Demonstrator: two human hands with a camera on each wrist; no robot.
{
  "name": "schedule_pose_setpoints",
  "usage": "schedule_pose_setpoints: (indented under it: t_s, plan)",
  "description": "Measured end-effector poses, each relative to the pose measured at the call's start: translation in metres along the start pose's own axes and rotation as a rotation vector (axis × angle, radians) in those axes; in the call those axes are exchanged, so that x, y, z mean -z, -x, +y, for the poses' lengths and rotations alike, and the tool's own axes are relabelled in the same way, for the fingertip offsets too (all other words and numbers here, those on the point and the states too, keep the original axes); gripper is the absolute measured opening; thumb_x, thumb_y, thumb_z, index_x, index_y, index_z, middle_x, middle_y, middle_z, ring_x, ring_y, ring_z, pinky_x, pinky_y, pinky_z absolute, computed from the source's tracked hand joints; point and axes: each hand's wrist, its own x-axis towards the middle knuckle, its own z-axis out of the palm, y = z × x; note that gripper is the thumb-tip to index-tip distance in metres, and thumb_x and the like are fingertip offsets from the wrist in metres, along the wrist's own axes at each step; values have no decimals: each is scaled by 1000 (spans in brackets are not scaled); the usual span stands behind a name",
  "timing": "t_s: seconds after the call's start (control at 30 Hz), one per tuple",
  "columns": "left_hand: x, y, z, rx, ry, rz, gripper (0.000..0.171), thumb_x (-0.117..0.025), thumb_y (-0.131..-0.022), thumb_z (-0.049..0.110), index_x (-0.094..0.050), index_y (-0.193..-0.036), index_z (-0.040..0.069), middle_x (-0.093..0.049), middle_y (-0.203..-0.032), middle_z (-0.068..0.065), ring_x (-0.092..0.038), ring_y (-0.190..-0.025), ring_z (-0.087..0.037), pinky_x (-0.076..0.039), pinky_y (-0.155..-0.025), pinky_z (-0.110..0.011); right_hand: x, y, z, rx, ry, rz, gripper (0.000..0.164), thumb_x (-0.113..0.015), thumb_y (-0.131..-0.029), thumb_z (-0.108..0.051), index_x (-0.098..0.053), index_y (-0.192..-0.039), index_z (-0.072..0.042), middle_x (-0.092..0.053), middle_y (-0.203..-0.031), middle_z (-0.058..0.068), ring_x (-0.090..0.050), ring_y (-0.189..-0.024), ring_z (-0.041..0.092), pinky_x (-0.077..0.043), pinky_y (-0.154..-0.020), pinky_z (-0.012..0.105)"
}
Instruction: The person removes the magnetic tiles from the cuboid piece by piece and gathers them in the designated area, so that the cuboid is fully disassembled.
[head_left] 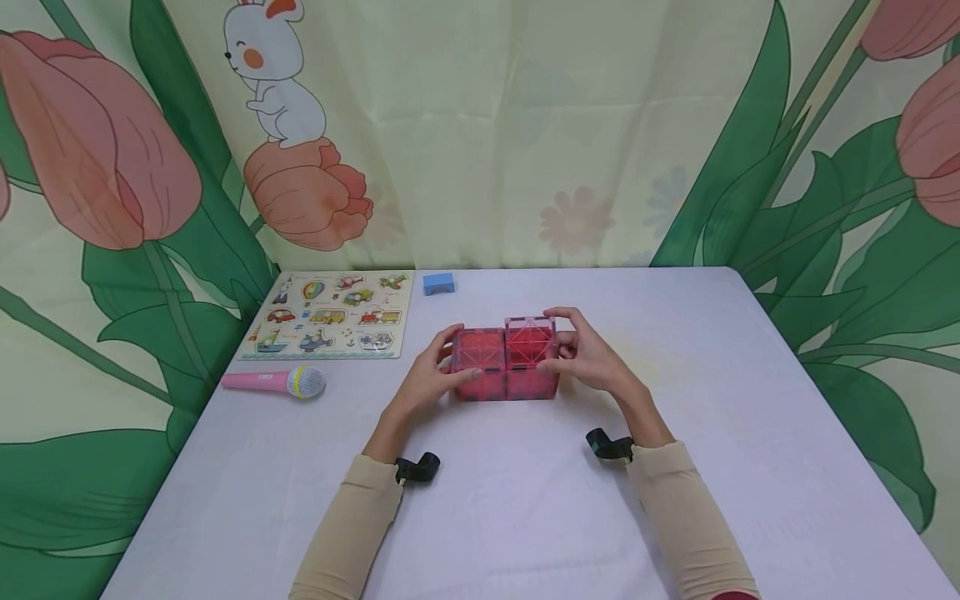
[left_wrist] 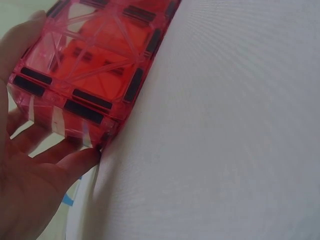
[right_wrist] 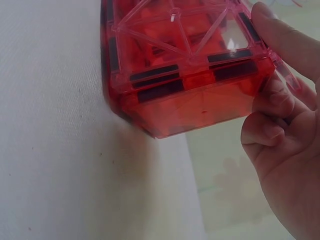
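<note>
A block of see-through red magnetic tiles (head_left: 480,385), two cubes side by side, stands on the white table in the head view. Dark magnet strips line the tile edges. My left hand (head_left: 429,377) grips its left end, thumb on the near side and fingers spread along the end wall (left_wrist: 55,120). At the right end, my right hand (head_left: 592,360) holds the right cube's upper tile (head_left: 529,343), index finger at the far corner and thumb at the near one. Other fingers of that hand (right_wrist: 295,145) curl beside the cube's wall (right_wrist: 200,110).
A vehicle picture puzzle board (head_left: 330,317) lies at the back left, with a pink toy microphone (head_left: 273,382) in front of it. Near the back edge sits a small blue block (head_left: 438,284). A printed curtain (head_left: 480,133) hangs behind the white table (head_left: 510,517).
</note>
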Motion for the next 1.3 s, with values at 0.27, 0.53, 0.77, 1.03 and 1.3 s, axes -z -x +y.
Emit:
schedule_pose_setpoints:
  t_s: [0.27, 0.53, 0.77, 1.03, 1.3]
  plan:
    - [0, 0, -1, 4, -7, -1, 88, -83, -80, 40, -35, -154, 31, -45, -152, -2, -45, -142, -29, -45, -113, -48, 1, -1, 1, -10, -49, -3, 83, -81, -84, -11, -27, -148, -17, -59, -79, 5, -39, -64, 11, -34, -57, 22]
    - [0, 0, 1, 21, -13, 3, 88, -83, -80, 43, -34, -153, 36, -44, -152, 0, -43, -143, -29, -44, -114, -48, 2, -3, 1, 25, -57, 38, 83, -75, -89, -11, -23, -153, -14, -65, -87, 12, -50, -72, 15, -44, -65, 19]
    - [1, -2, 2, -8, 9, -16, 90, -83, -80, 40, -34, -155, 30, -43, -152, -3, -43, -143, -31, -43, -114, -49, 6, -2, 1, 25, -50, 123, 81, -69, -95, -19, -19, -159, -22, -67, -103, 17, -59, -87, 18, -53, -80, 14]
    - [1, -3, -1, -7, 26, -31, 91, -83, -81, 40, -33, -155, 27, -44, -153, -4, -43, -143, -30, -42, -115, -48, 21, -11, 5, 81, -66, 234, 82, -65, -97, -15, -14, -161, -19, -58, -82, 2, -49, -68, 12, -46, -61, 19]
    - [1, -1, -2, -1, 37, -15, 92, -84, -79, 41, -34, -155, 27, -45, -151, -4, -45, -142, -31, -44, -113, -50, 37, -29, 13, 16, -7, 306, 84, -66, -97, -15, -9, -159, -11, -58, -84, 9, -48, -64, 10, -47, -60, 17]
